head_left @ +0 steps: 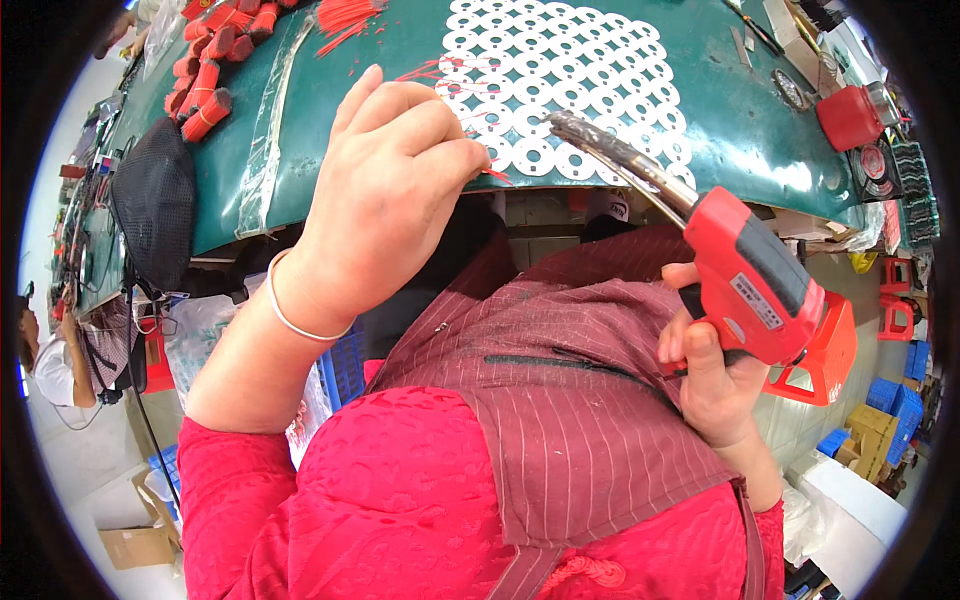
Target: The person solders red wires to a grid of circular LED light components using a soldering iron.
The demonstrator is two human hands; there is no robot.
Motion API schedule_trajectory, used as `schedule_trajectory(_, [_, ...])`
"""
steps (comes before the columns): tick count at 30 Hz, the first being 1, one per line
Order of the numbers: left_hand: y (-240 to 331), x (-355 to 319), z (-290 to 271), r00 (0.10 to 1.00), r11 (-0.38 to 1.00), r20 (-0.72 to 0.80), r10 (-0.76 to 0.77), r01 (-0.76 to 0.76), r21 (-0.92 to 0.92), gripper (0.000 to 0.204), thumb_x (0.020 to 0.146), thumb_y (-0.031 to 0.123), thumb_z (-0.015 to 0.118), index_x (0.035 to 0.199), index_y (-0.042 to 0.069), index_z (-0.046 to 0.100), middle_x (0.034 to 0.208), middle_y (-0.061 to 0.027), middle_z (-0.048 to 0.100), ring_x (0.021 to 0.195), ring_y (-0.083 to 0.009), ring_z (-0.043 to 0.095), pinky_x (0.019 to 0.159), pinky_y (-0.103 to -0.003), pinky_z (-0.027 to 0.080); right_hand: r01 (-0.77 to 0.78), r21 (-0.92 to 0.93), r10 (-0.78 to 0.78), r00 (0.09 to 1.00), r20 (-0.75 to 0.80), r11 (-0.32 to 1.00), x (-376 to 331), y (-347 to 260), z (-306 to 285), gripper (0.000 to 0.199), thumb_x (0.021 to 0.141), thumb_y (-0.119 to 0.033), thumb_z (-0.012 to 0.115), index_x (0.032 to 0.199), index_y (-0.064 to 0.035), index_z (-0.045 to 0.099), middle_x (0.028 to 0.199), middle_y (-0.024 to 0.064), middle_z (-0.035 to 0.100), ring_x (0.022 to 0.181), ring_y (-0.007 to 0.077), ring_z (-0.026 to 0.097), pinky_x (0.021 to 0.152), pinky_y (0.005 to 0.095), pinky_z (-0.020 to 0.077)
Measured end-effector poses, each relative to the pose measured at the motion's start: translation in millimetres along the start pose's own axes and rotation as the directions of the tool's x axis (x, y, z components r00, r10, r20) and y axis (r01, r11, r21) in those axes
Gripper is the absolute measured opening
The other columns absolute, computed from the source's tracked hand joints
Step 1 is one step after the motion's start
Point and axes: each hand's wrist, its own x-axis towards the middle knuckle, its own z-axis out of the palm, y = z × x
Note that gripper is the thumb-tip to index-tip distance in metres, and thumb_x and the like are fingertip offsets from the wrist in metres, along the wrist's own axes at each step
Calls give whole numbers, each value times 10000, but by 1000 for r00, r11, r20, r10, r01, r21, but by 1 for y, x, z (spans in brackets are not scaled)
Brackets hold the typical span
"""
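Note:
My left hand (385, 190) is raised near the table's front edge, its fingers closed in a pinch on thin red wires (497, 176), whose ends stick out by the fingertips. Most of what lies inside that grip is hidden by the back of the hand. In my right hand (715, 385) is a red and black soldering gun (755, 285), held by its handle. Its long metal nose, darkened at the end, points up and left over the nearest white ring-shaped discs (570, 95). These discs lie in close rows on the table; more red wires rest across those at the left.
A green-topped table (370, 110) spans the far side. Bundled red wires (205, 105) and a loose pile (345, 18) lie at its far left. A red container (848, 118) stands at the right. A dark mesh-covered object (152, 205) is at the left, and a red stool (825, 355) below right.

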Motion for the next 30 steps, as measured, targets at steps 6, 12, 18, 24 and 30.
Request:
schedule_trajectory(6, [0, 11, -10, 998, 998, -59, -30, 26, -63, 160, 701, 7, 751, 834, 82, 701, 788, -31, 612, 964, -283, 591, 894, -421, 460, -21, 77, 29, 993, -112, 997, 2, -5, -5, 513, 949, -321, 642, 1297, 12, 467, 1229, 128, 574, 674, 71, 497, 589, 255, 486])
schedule_trajectory(12, [-13, 31, -7, 992, 1000, -129, 11, -14, -24, 134, 696, 2, 746, 800, 72, 698, 748, -53, 597, 936, -288, 591, 815, -381, 468, -6, 80, 15, 993, -114, 997, 8, -5, -8, 495, 959, -301, 626, 1305, 13, 462, 1245, 136, 571, 676, 74, 496, 591, 257, 487])
schedule_trajectory(18, [-28, 68, -4, 994, 992, -49, 98, -94, 82, 100, 709, 16, 721, 788, 67, 688, 723, -60, 582, 818, -270, 582, 781, -371, 456, 92, 22, -89, 989, -118, 995, 31, -6, -6, 459, 980, -230, 585, 1339, 18, 442, 1277, 159, 561, 681, 75, 501, 591, 253, 488])
schedule_trajectory(24, [-43, 66, 14, 995, 997, -64, 75, -74, 13, 92, 713, 10, 716, 782, 62, 686, 717, -56, 582, 787, -262, 574, 747, -370, 449, 88, -9, -89, 990, -108, 996, 37, -7, -2, 464, 985, -209, 568, 1355, 28, 419, 1272, 153, 557, 661, 75, 497, 574, 251, 484])
schedule_trajectory(30, [-48, 43, 7, 1000, 1000, -22, 0, 0, -18, 95, 716, 5, 722, 786, 57, 686, 739, -53, 586, 797, -251, 573, 759, -369, 447, 22, -2, -22, 996, -85, 1000, 36, -6, -3, 466, 982, -225, 578, 1341, 28, 421, 1267, 145, 544, 656, 74, 489, 574, 257, 481])
